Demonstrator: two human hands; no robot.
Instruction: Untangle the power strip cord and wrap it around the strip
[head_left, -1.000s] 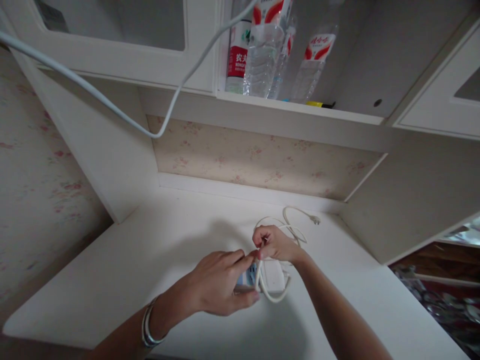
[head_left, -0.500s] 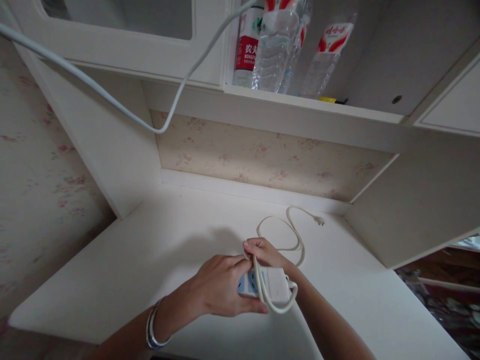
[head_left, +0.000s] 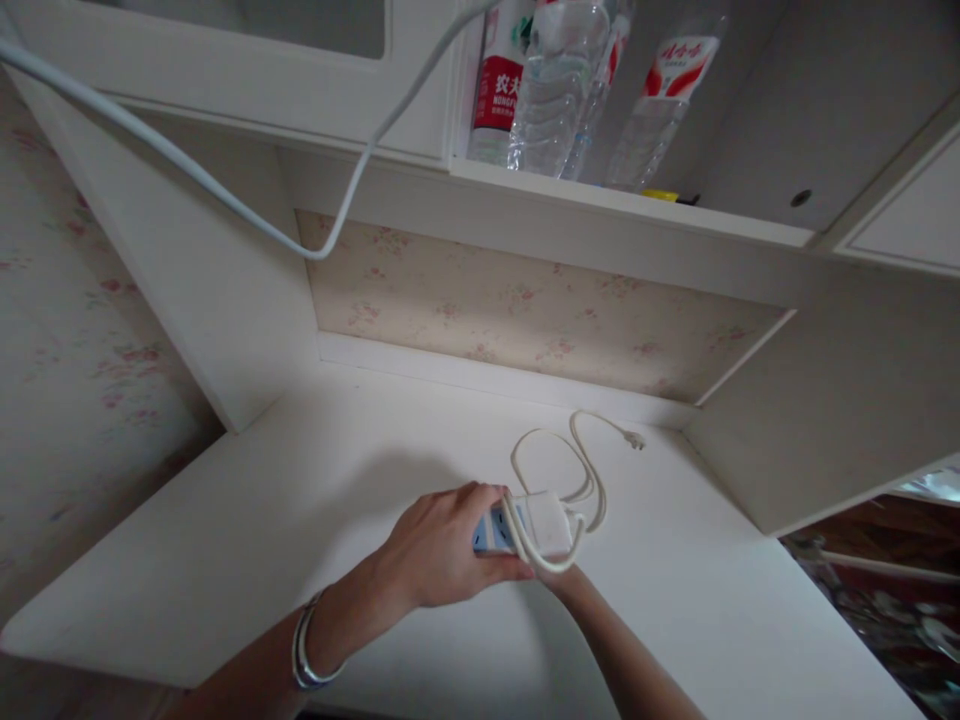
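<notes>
A white power strip (head_left: 546,522) with blue socket faces is held above the desk in my left hand (head_left: 442,545). My thumb lies along its near edge and the fingers reach over the far edge. A loop of its white cord (head_left: 536,562) wraps around the strip. My right hand (head_left: 559,578) is under the strip, and its fingers are hidden behind it. The rest of the cord (head_left: 594,480) lies in loose curves on the desk, ending in a plug (head_left: 634,439) near the back right.
The white desk (head_left: 300,520) has a side panel at left and right. Above it, an open shelf holds several plastic bottles (head_left: 559,95). A thick white cable (head_left: 225,200) hangs in front of the cabinet (head_left: 285,95).
My right hand has moved from the strip's far side to underneath it, out of sight at the fingers. The strip has risen slightly in view, still in my left hand.
</notes>
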